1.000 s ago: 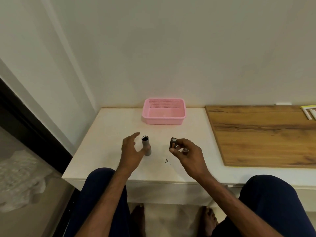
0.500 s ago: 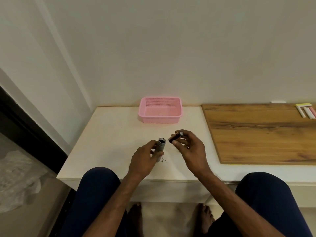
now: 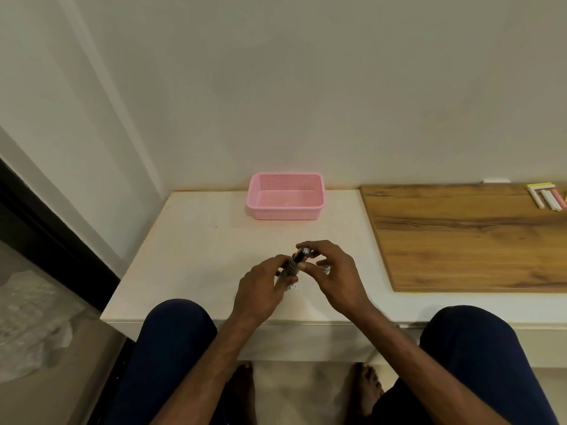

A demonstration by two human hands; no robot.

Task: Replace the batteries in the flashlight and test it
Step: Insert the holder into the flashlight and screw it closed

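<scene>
Both hands meet above the near middle of the white table (image 3: 196, 246). Left hand (image 3: 260, 289) is wrapped around the grey flashlight body (image 3: 290, 269), tilted, open end up. Right hand (image 3: 334, 271) pinches a dark battery (image 3: 302, 253) between thumb and fingertips, its lower end at the body's mouth; a small silvery part shows under the curled fingers, unclear what. Pink basket (image 3: 287, 210) sits beyond, near the wall. Wooden board (image 3: 466, 240) lies right.

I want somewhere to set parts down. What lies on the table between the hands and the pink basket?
Nothing: the head view shows bare white tabletop between the pink basket and the hands.
</scene>
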